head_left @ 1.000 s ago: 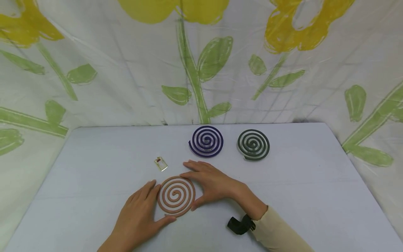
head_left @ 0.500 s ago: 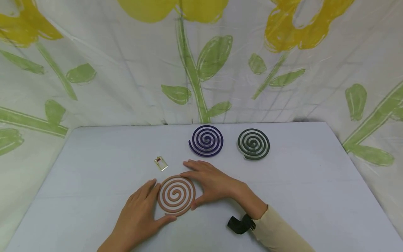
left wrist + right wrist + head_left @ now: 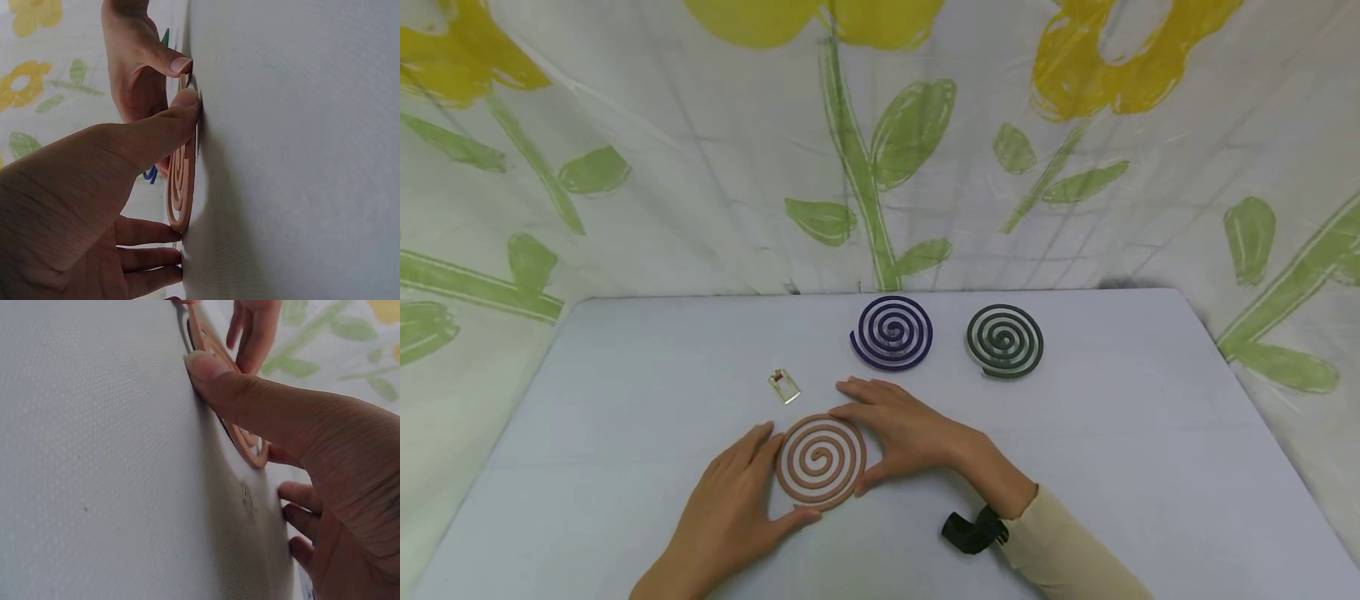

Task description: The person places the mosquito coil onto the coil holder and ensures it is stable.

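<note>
An orange-brown mosquito coil [image 3: 818,455] lies flat on the white table, between my two hands. My left hand [image 3: 722,504] grips its left and near edge between thumb and forefinger. On the opposite side my right hand [image 3: 913,429] spans the rim, forefinger at the far edge and thumb at the near right edge. In the left wrist view the coil [image 3: 189,164] appears edge-on, partly hidden by the left thumb. From the right wrist, the coil [image 3: 256,460] shows beneath the right thumb, close to the tabletop.
A small gold-coloured metal piece [image 3: 785,386] lies just beyond the orange-brown coil. Farther back are a dark blue mosquito coil [image 3: 893,332] and a dark green one [image 3: 1003,338]. A white curtain [image 3: 715,192] with painted flowers hangs behind the table [image 3: 1112,483].
</note>
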{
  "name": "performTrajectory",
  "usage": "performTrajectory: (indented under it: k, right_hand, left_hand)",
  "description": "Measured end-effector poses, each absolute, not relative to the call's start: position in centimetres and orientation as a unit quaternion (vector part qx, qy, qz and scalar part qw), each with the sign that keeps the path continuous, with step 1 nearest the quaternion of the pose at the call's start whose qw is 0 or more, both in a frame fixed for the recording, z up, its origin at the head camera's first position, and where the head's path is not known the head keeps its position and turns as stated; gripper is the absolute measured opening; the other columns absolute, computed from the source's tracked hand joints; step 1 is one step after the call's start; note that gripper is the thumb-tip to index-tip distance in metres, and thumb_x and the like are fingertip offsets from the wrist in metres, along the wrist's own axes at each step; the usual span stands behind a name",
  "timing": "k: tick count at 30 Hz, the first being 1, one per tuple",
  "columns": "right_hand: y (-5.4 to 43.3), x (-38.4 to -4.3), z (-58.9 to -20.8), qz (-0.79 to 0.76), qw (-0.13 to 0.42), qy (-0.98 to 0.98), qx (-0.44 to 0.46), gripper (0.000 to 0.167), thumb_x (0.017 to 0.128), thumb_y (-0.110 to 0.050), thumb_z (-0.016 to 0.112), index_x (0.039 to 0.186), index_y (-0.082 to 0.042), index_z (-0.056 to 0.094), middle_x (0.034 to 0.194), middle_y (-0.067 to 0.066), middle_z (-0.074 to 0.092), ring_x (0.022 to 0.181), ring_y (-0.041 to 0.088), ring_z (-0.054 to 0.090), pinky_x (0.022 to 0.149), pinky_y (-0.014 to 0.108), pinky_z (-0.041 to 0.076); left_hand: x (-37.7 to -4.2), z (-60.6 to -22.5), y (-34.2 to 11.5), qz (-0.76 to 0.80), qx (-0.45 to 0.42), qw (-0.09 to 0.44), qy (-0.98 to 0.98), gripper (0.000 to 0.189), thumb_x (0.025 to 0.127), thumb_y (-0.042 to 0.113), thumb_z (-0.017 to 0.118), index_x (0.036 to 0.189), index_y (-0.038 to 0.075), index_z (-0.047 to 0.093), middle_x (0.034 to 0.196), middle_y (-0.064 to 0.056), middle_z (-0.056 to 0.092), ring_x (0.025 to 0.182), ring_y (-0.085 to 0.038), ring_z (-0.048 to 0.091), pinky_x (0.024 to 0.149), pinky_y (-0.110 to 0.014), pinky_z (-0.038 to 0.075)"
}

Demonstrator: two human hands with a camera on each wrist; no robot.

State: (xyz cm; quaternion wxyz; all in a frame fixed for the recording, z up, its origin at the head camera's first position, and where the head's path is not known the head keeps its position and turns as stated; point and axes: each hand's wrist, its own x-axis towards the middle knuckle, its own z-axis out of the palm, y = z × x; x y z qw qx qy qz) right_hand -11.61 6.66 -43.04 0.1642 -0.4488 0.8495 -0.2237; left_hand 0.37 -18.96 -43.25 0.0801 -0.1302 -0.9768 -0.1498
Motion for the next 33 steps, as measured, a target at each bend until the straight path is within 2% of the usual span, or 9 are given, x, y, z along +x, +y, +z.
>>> performTrajectory:
  k: [17, 25, 28, 33]
  right_hand:
    - [6.65, -11.9, -43.3, -0.233, 0.158, 0.85, -0.445, 0.1, 0.072, -0.055, 0.094, 0.155, -0.016, 0.053, 0.172, 0.011, 0.037, 0.164, 0.03, 0.029, 0.135, 0.049, 0.026]
    - [6.33, -12.03, -42.85, -0.272, 0.203, 0.836, -0.432, 0.1, 0.076, -0.042, 0.095, 0.157, -0.01, 0.048, 0.171, 0.008, 0.039, 0.163, 0.026, 0.03, 0.134, 0.044, 0.029]
    - [6.28, -12.02, -43.0, -0.274, 0.2, 0.837, -0.43, 0.099, 0.077, -0.041, 0.095, 0.158, -0.01, 0.047, 0.171, 0.008, 0.04, 0.163, 0.027, 0.032, 0.134, 0.044, 0.029]
    - [6.24, -11.86, -43.17, -0.281, 0.182, 0.838, -0.431, 0.099, 0.077, -0.041, 0.095, 0.158, -0.01, 0.047, 0.166, 0.008, 0.047, 0.159, 0.027, 0.04, 0.132, 0.043, 0.032]
  left_hand:
    - [0.18, -43.17, -18.97, -0.15, -0.136, 0.074, -0.977, 0.092, 0.071, 0.057, 0.091, 0.137, -0.001, 0.062, 0.147, -0.023, 0.062, 0.13, -0.043, 0.065, 0.11, -0.056, 0.052]
    - [0.03, -43.2, -19.3, -0.164, -0.146, 0.107, -0.97, 0.099, 0.071, 0.056, 0.092, 0.145, -0.001, 0.057, 0.146, -0.017, 0.063, 0.13, -0.038, 0.065, 0.107, -0.054, 0.054]
    - [-0.18, -43.16, -19.38, -0.165, -0.149, 0.122, -0.967, 0.1, 0.069, 0.056, 0.093, 0.144, 0.0, 0.059, 0.14, -0.015, 0.066, 0.126, -0.036, 0.066, 0.104, -0.053, 0.055]
    - [-0.33, -42.87, -19.54, -0.162, -0.138, 0.115, -0.97, 0.099, 0.068, 0.058, 0.094, 0.142, 0.003, 0.061, 0.12, -0.008, 0.07, 0.11, -0.027, 0.069, 0.093, -0.048, 0.059]
